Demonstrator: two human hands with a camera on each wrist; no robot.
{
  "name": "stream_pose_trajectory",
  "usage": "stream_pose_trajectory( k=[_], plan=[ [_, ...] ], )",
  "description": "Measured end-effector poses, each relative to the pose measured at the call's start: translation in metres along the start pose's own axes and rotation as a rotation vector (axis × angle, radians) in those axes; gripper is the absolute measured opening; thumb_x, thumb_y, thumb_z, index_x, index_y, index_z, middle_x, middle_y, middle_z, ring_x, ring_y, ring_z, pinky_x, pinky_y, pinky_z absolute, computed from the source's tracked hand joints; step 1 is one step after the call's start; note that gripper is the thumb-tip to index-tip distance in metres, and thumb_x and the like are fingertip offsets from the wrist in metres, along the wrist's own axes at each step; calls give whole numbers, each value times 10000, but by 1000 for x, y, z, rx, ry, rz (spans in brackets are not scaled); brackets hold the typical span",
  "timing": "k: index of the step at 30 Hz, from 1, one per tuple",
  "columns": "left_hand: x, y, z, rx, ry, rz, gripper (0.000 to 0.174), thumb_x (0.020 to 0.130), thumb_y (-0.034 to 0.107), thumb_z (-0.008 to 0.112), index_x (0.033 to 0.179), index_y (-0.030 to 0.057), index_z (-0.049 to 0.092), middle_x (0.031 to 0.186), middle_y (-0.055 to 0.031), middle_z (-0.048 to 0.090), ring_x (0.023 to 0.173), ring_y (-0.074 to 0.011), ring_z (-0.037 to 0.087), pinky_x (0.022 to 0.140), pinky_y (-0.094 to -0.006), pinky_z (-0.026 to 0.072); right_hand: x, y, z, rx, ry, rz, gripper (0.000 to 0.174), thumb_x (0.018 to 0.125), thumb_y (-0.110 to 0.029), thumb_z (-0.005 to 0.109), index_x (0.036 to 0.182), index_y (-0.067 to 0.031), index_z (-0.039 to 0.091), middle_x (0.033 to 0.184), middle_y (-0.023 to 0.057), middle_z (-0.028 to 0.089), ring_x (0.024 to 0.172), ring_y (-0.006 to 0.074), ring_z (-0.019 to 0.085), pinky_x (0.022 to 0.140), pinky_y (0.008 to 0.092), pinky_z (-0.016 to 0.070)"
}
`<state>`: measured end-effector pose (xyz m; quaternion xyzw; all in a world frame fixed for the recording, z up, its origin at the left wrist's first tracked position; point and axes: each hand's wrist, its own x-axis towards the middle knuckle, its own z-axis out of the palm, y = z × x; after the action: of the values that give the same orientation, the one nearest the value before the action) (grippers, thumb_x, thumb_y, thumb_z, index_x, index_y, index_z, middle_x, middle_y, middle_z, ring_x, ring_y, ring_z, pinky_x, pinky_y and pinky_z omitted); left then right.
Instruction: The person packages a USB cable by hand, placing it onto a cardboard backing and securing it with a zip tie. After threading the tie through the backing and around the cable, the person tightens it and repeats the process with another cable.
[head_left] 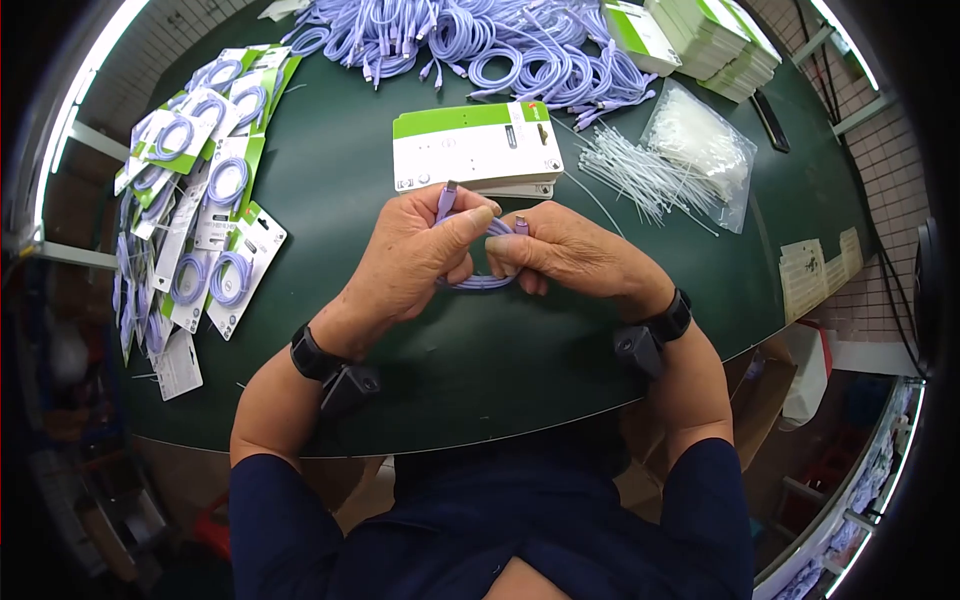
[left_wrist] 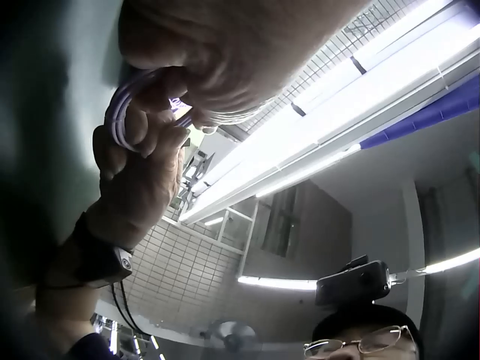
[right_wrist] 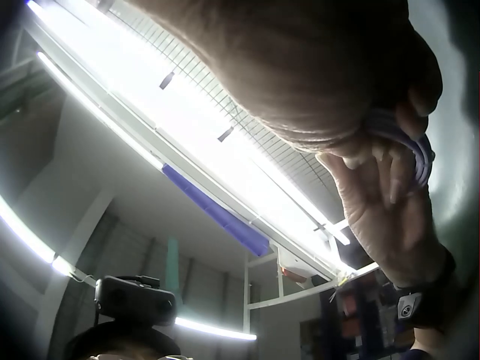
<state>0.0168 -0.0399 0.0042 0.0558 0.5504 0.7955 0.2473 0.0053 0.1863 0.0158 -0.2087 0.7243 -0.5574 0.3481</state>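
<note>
Taking the left hand (head_left: 415, 255) and right hand (head_left: 575, 255) as the middle of the dial: the bare green table (head_left: 450, 350) is wide open from 3 round to 8 o'clock, easy way through. The card stack (head_left: 476, 147) sits near at 12, zip ties (head_left: 640, 172) and their bag (head_left: 705, 135) clog 1 to 2, packaged cables (head_left: 215, 190) crowd 9 to 10, and the loose cable pile (head_left: 480, 40) walls off the far edge. There's a bare lane at 11.

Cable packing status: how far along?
Done: carded cables lie spread at the left. In hand: the left hand and right hand grip one coiled cable, not yet on a card. Left: a large pile of loose cables at the far edge, with cards and ties waiting.
</note>
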Motion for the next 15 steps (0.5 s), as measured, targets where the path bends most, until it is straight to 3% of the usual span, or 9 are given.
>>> stream_pose_trajectory(
  k=[2,5,9,12,15],
  plan=[
    [2,4,-1,34,-5,32,206,1006,162,733,1084,-28,713,834,-30,691,586,-58,530,526,-226,451,0,2,-3,-24,-11,-23,461,1112,-421,518,924,-23,656,829,7,635,707,87,603,643,247,517],
    [-4,3,-1,344,43,116,220,997,174,748,1062,-36,733,857,-41,704,614,-61,554,547,-223,469,-2,2,-2,-36,-24,-47,466,1113,-424,514,923,-23,654,828,7,634,703,90,602,638,250,517],
    [1,-2,-11,137,-9,-31,217,986,173,760,1043,-36,746,869,-52,717,658,-71,599,585,-219,500,-2,2,0,-60,-28,-61,464,1111,-423,519,916,-22,648,824,9,630,697,93,600,630,252,514],
    [4,2,-14,155,10,-44,220,992,162,750,1082,-38,736,913,-58,724,714,-73,623,606,-233,516,0,4,6,-53,-21,-23,473,1111,-430,523,907,-20,642,822,10,627,695,93,598,624,254,512],
    [8,13,-9,137,57,43,257,984,144,752,1159,-39,710,984,-67,726,785,-88,645,639,-244,527,3,0,6,51,126,-17,484,1111,-440,529,899,-18,633,820,17,627,687,94,584,608,255,497]
  ],
)
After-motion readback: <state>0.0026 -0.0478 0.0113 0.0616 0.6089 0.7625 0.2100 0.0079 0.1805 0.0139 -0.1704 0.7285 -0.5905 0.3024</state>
